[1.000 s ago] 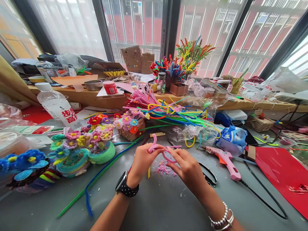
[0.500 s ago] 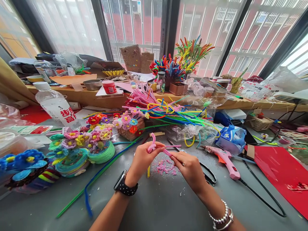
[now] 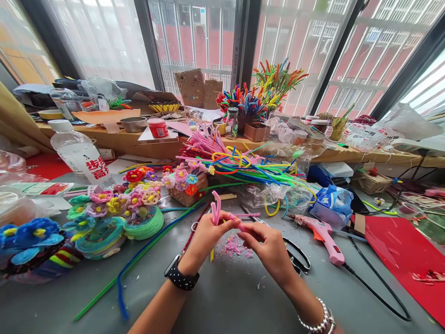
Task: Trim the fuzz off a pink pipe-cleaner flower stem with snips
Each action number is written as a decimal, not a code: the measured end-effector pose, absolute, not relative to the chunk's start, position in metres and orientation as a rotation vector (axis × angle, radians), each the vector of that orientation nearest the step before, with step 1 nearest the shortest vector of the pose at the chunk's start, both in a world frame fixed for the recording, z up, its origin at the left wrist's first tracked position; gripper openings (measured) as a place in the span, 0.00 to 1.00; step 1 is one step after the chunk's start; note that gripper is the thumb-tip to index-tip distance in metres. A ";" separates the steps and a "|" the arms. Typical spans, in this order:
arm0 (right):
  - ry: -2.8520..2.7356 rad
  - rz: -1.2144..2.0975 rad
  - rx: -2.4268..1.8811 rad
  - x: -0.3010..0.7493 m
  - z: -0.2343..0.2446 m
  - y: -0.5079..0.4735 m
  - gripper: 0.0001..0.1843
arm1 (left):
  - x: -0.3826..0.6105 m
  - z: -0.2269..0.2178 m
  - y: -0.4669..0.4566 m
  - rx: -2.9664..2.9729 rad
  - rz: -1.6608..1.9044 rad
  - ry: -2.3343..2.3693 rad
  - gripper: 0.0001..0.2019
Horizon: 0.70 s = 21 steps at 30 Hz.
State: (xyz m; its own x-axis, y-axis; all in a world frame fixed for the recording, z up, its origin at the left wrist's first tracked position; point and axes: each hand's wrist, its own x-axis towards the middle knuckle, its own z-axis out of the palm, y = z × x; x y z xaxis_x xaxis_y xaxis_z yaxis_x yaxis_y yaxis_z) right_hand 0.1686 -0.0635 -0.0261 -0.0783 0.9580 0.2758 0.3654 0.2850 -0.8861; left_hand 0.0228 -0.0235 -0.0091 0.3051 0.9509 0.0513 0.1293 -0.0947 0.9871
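Note:
A pink pipe cleaner [image 3: 216, 208] is pinched between my two hands above the grey table. My left hand [image 3: 208, 234] closes on it, with bent pink ends standing up past the thumb. At its other part, the fingertips of my right hand [image 3: 266, 241] press together on the pink stem, close to the left fingertips. Below the hands lies a heap of pink fuzz clippings [image 3: 236, 246]. A yellow stem [image 3: 212, 255] shows partly under my left hand. Black-handled scissors [image 3: 299, 255] lie beside my right hand, partly hidden by it.
Left stand pipe-cleaner flowers in green coiled pots [image 3: 144, 225] and a water bottle [image 3: 81, 153]. Behind the hands lies a pile of coloured pipe cleaners [image 3: 239, 162]. To the right are a pink glue gun [image 3: 327, 239] with its cord and a red sheet [image 3: 399, 260].
The bent pink ends at my left hand now stand more upright and apart. My right hand has turned, its fingertips drawn in closer to the left ones.

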 end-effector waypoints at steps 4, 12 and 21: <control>-1.463 1.140 -1.206 0.168 -0.027 -0.061 0.15 | 0.023 -0.004 -0.025 1.455 1.015 1.072 0.11; -1.489 1.025 -1.149 0.183 -0.020 -0.057 0.16 | 0.023 -0.009 -0.027 1.622 0.417 0.899 0.14; -1.411 1.149 -1.040 0.178 -0.017 -0.060 0.11 | 0.022 -0.013 -0.031 1.640 0.165 0.772 0.14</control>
State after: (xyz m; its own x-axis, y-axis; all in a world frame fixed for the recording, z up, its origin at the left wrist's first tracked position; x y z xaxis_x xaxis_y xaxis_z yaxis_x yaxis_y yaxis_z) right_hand 0.1784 -0.0596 -0.0170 -0.1317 0.9759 0.1739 0.0272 0.1789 -0.9835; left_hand 0.0219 -0.0312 -0.0128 0.7653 0.5644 -0.3096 0.3889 -0.0222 0.9210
